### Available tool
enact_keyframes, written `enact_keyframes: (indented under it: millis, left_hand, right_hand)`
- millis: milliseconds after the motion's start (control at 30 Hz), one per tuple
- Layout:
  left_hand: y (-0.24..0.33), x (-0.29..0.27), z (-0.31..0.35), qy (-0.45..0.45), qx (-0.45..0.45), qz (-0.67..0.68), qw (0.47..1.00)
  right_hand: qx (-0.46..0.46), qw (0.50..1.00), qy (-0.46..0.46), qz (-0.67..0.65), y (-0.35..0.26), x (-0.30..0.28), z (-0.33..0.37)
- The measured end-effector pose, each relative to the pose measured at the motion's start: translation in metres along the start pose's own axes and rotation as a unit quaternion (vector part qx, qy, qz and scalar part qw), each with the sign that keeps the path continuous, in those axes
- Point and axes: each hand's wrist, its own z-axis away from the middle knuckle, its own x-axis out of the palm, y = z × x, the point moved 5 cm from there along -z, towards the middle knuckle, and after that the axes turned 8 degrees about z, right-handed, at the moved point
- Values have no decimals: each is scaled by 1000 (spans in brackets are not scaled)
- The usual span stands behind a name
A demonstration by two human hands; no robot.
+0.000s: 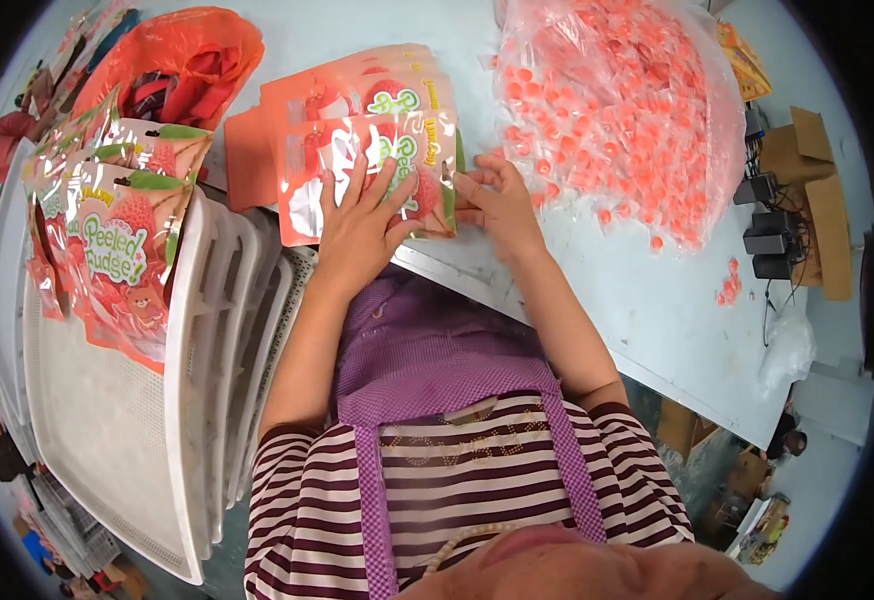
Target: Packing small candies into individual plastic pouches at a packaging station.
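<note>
My left hand (365,222) lies flat with spread fingers on the top pouch (302,190), a shiny pink and red candy bag with fruit pictures. This pouch rests near the front edge of the table, over a fanned stack of similar pouches (357,75). My right hand (500,207) is at the pouch's right edge, fingers loosely curled and thumb apart from them. Nothing shows in its grasp, and its fingertips are close to or touching that edge. Right of it sits a big clear plastic bag (622,120) full of small wrapped pink-red candies.
More filled candy pouches (112,240) lie on stacked white trays (107,420) at my left. Behind them is a red plastic bag (232,45) with dark cloth inside. Loose candies (730,283), black adapters with cables (769,240) and an open cardboard box (825,190) are at the right.
</note>
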Motion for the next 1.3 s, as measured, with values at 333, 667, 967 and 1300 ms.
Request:
enact_keyframes:
  millis: [333, 667, 967, 1300]
  left_hand:
    - [-1, 1, 2, 5, 2, 30, 1000]
    - [-3, -1, -1, 46, -30, 123, 991]
    - [7, -11, -9, 105, -243, 581, 770]
    - [21, -32, -8, 189, -55, 373, 907]
  right_hand:
    - [46, 994, -93, -39, 11, 10, 8]
    - [-130, 960, -11, 248, -17, 10, 15]
    - [-261, 919, -1, 296, -28, 34, 31]
    - [-220, 908, -3, 357, -26, 5, 9]
